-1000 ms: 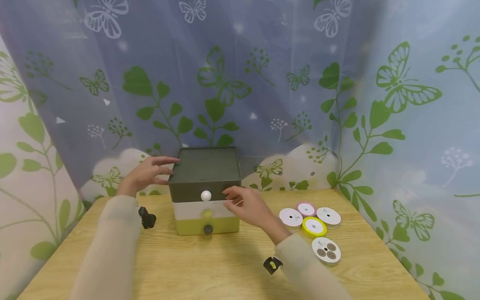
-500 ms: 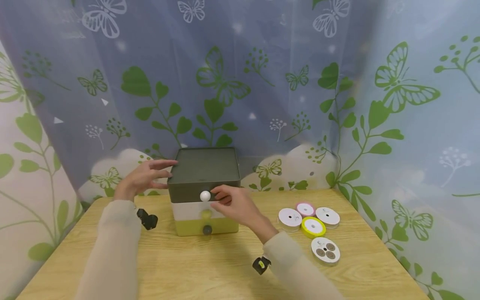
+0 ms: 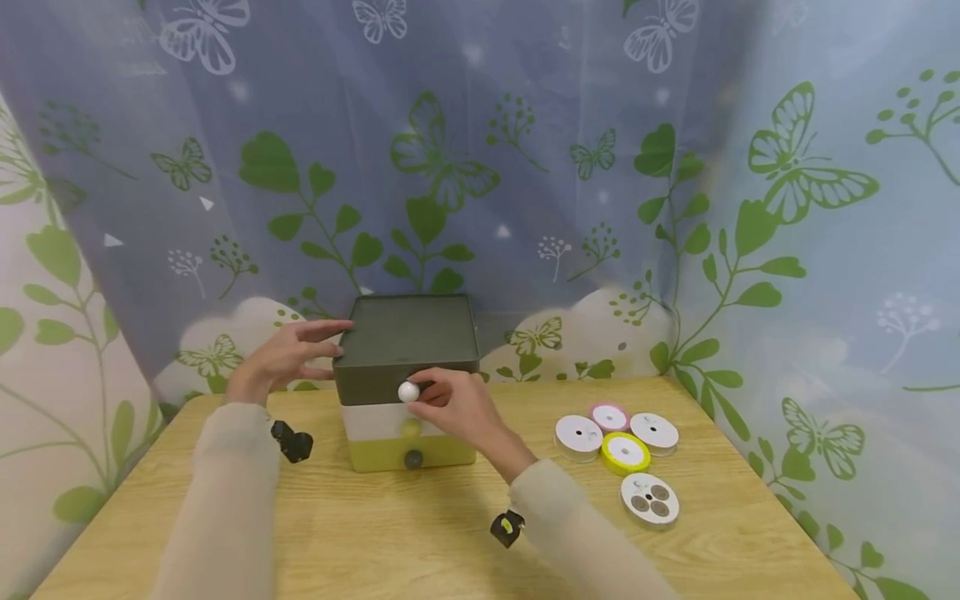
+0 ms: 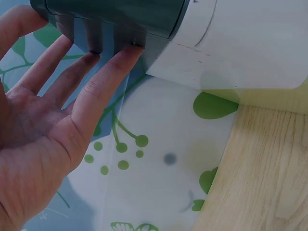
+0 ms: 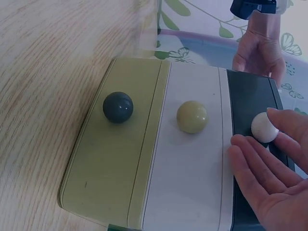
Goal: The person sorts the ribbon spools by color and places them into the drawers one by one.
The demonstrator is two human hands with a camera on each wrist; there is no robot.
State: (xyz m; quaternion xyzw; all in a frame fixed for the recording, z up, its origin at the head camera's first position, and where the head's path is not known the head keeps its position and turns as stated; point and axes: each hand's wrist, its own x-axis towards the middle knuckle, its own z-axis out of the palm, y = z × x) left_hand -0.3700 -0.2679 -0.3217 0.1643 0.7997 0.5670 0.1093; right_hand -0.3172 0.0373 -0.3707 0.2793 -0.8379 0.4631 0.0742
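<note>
A small three-tier drawer box [image 3: 412,329] stands on the table, dark green on top, white in the middle and yellow-green at the bottom. Each tier has a round knob on its front. My right hand [image 3: 461,408] pinches the white knob [image 5: 263,127] of the dark green drawer between thumb and index finger, the other fingers bent in front of the box. At the box's left side, my left hand [image 4: 62,120] rests its spread fingertips against the dark green tier. Below the white knob sit the yellow knob [image 5: 192,117] and the dark grey knob [image 5: 118,107]. All tiers appear closed.
Right of the box lie several ribbon spools: white ones [image 3: 578,435], a pink-edged one [image 3: 610,417], a yellow one [image 3: 626,452] and one with brown-showing holes [image 3: 649,500]. A butterfly-patterned curtain [image 3: 525,125] hangs behind the wooden table [image 3: 375,533].
My right hand has moved left along the box front, from beside the white knob to a pinch on it. The left hand has stayed at the box's left side.
</note>
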